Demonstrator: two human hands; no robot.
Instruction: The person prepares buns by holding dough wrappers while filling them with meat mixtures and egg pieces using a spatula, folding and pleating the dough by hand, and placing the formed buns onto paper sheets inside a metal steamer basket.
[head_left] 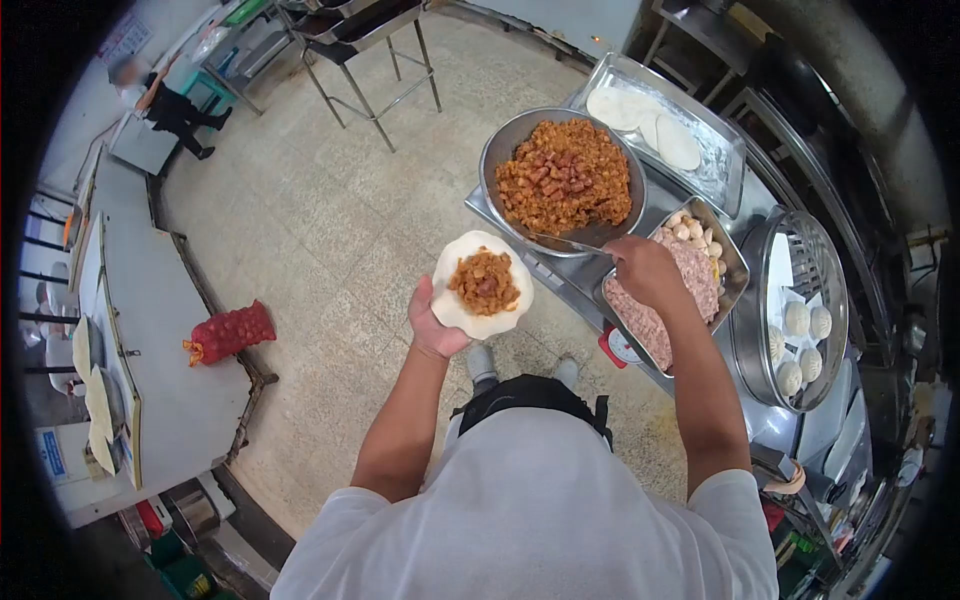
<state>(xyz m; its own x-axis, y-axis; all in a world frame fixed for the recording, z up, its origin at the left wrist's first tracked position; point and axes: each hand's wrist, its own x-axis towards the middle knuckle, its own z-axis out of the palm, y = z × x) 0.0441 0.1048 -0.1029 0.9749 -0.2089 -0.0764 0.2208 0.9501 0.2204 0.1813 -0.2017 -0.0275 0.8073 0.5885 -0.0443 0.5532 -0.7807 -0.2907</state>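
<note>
My left hand (438, 322) holds up a round dough wrapper (458, 248) from below, its thumb against the near rim. A mound of orange-brown filling (484, 282) sits in the middle of the wrapper. Closed around a thin metal spatula (572, 243), my right hand (648, 270) is at the near rim of a large steel bowl (487, 185). The spatula's far end reaches into the bowl, touching the chunky filling (565, 175), which has redder pieces on top. Under my right forearm lies a metal tray (738, 282) with minced meat (690, 262) and pale round pieces (690, 227).
A floured tray (715, 178) with flat dough rounds (668, 140) stands behind the bowl. Right, a steamer (745, 345) holds several pleated buns (790, 377). A red scale (618, 347) is below the meat tray. A red mesh sack (230, 333) lies left; another person (178, 110) stands far left.
</note>
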